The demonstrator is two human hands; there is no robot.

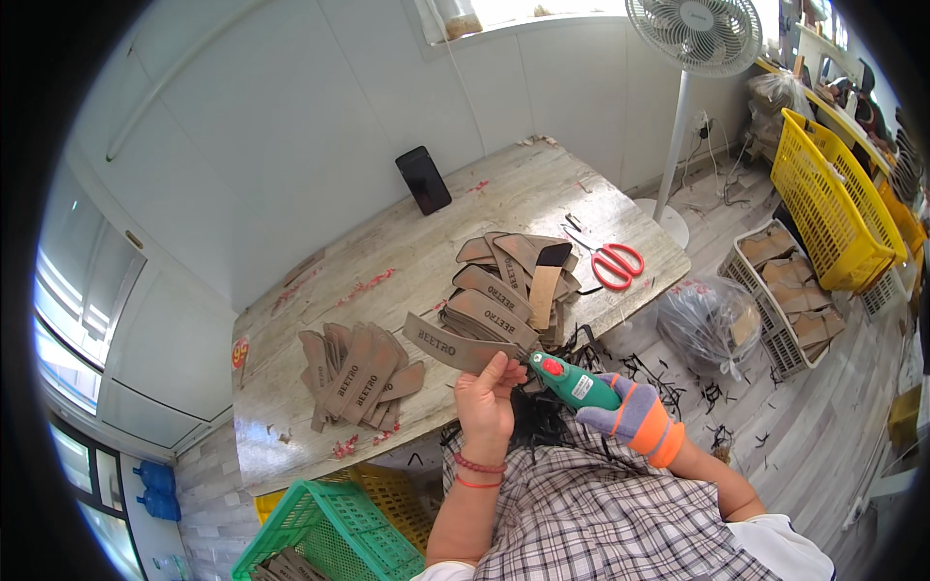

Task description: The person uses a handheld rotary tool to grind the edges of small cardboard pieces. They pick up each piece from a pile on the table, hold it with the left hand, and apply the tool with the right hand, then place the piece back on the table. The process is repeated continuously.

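Seated at a pale wooden counter, the person's left hand pinches a tan leather strap, fingers clamped, steadying it for the green handheld tool gripped in the gloved right hand.

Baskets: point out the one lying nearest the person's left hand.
The green basket just below the table edge, beside the left hand; the yellow basket stands far right near the fan.
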